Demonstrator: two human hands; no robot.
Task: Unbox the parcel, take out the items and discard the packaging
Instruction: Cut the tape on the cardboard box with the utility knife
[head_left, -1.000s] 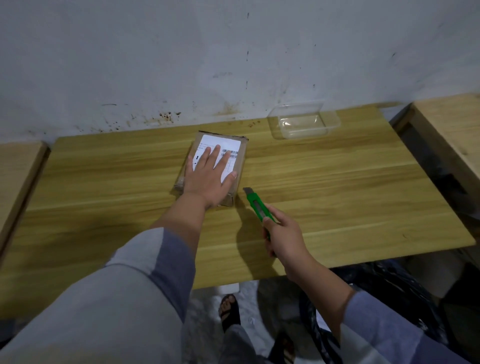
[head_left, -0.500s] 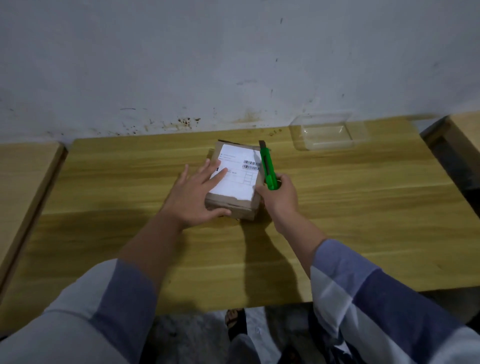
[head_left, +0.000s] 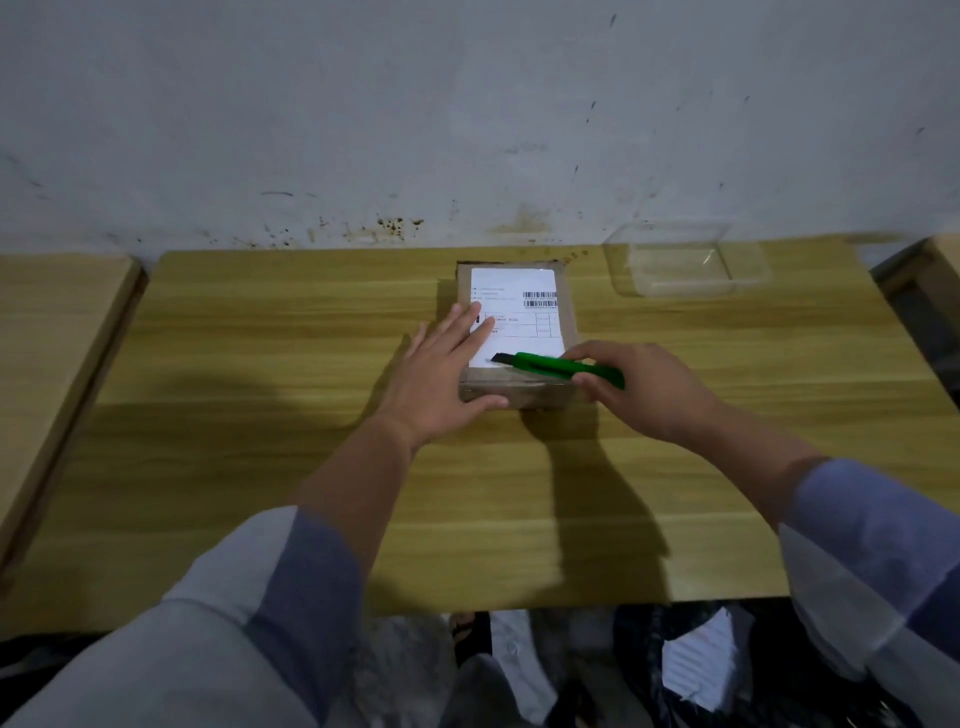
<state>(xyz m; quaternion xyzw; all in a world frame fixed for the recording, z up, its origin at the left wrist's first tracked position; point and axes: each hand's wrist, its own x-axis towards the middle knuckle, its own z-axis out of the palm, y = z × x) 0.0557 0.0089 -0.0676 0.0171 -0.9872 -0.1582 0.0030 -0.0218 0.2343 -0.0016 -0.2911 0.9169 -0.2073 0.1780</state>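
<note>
Spanning the view, pale wood-grain table (head_left: 260, 364); mid-table a flat brown cardboard parcel (head_left: 569, 312), white label up. Left hand (head_left: 441, 374) flat, fingers spread on it. Right hand (head_left: 644, 384) pinching green plastic utility knife (head_left: 561, 368), blade at the near edge.

Surface (head_left: 675, 467): pale wood-grain, smooth, low sheen. Parcel (head_left: 569, 312): brown cardboard, matt, near edge wrapped in glossy clear tape. Label (head_left: 519, 280): white paper, smooth, printed black. Knife (head_left: 566, 368): green plastic body, glossy; dark tip, material unclear. Tub (head_left: 685, 260): clear plastic, shiny. Wall (head_left: 467, 104): grey-white plaster, matt, stained and flecked. Sleeves (head_left: 291, 597): soft cloth, matt.
</note>
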